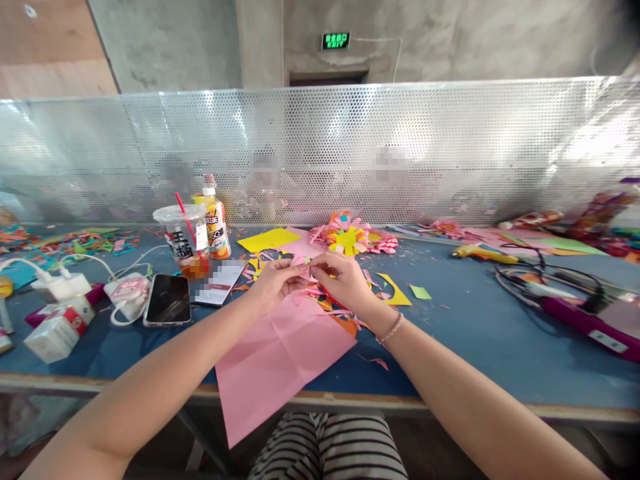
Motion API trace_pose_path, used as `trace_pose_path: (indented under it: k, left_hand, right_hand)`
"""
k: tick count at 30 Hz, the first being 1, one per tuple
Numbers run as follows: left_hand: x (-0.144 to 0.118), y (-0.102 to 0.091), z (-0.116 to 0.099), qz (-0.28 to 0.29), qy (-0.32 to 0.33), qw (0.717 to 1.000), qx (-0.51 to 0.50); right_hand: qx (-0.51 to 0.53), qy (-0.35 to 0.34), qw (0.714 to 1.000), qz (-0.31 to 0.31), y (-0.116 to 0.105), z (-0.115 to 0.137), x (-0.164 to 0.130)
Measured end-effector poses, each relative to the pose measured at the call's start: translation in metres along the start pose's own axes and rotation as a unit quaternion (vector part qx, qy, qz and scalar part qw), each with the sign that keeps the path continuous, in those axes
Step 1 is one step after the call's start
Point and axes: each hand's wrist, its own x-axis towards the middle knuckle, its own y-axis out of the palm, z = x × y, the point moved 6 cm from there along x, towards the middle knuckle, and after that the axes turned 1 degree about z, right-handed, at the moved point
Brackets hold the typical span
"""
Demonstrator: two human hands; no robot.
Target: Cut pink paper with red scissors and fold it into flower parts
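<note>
My left hand (277, 285) is closed in a pinch on a small cut piece of pink paper (299, 261). The fingertips of my right hand (345, 279) press together at the right edge of that same piece. Something red shows under my right hand, too hidden to name. Below my hands, a large creased pink paper sheet (285, 373) hangs over the table's front edge. Paper scraps and a yellow paper offcut (395, 290) with a curved cut lie around them. Beyond stands a pink and yellow paper flower (347, 239).
To the left are a drink cup (181, 233) with a red straw, an orange bottle (216, 223), a phone (169, 300) and white chargers (60, 285). A yellow glue gun (485, 254), black cables and a purple power strip (590, 327) lie right. A perforated metal screen (320, 133) closes the back.
</note>
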Motion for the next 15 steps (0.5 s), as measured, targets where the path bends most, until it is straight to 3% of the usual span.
trace_pose_path:
  k: [15]
  left_hand:
    - [0.003,-0.001,0.003,-0.018,-0.014,0.997,-0.072]
  right_hand:
    - [-0.159,-0.149,0.975,0.049,0.005,0.014,-0.008]
